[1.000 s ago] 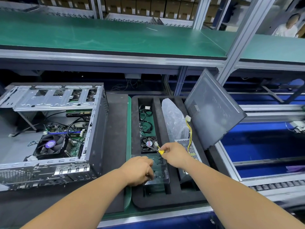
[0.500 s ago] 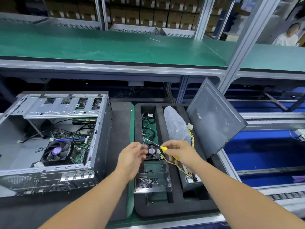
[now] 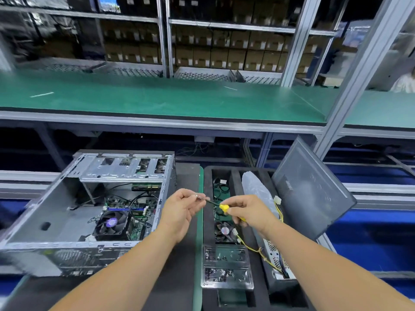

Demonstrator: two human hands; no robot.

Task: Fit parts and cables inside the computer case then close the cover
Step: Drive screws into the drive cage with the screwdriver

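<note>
The right hand (image 3: 249, 212) grips a small screwdriver w/ yellow handle (image 3: 224, 208); fingers are curled round the handle, and the thin dark shaft points left toward the left hand (image 3: 182, 209). The left hand's thumb and fingertips (image 3: 197, 196) are closed narrow on the shaft tip; a tiny shiny piece shows there, too small to tell what it is. Both hands are raised, between the open grey metal computer case (image 3: 94, 209) on the left and the black foam tray (image 3: 207, 221) on the right.

Inside the case: a green motherboard w/ a black cooler fan (image 3: 112, 223) and black cables. In the tray: a clear plastic box of screws (image 3: 226, 268) at the near end, a small black fan (image 3: 224, 231) just behind it, a perforated metal power supply w/ yellow wires (image 3: 278, 261), and a clear plastic bag (image 3: 256, 189). The dark grey side cover (image 3: 312, 194) leans tilted against the tray's right side, apart from the case.
</note>
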